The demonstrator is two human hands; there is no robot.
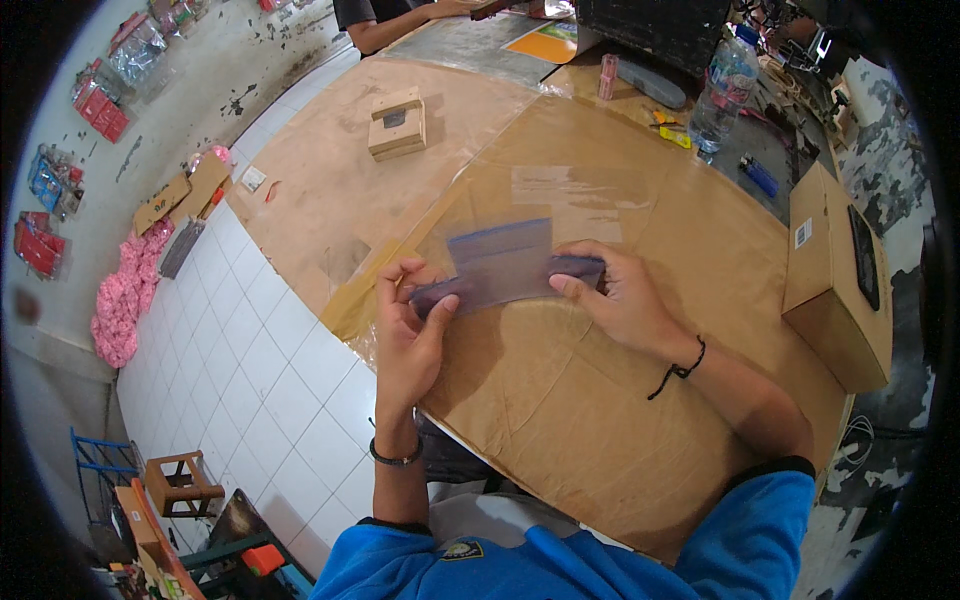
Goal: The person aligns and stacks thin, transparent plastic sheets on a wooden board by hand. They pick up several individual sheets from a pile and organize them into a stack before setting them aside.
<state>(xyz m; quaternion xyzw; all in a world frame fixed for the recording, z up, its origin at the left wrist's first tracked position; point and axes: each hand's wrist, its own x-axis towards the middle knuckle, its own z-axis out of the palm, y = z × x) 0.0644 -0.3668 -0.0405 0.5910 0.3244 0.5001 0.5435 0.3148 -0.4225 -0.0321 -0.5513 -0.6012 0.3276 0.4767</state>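
Between my two hands is a translucent bluish plastic sheet (505,265), raised over the brown paper-covered table (600,400). Its side parts are bent or folded toward me, and a darker blue line runs along its far edge. My left hand (415,320) pinches the left side part with the thumb on top. The right side part is gripped by my right hand (615,290), thumb over it and fingers behind. Whether the sheet is one piece or a flat pouch, I cannot tell.
A small wooden block jig (397,125) sits farther off on the table. To the right stand a cardboard box (835,280), a water bottle (725,90), a blue lighter (760,175) and a yellow cutter (675,135). Another person's arm (400,27) rests at the far edge.
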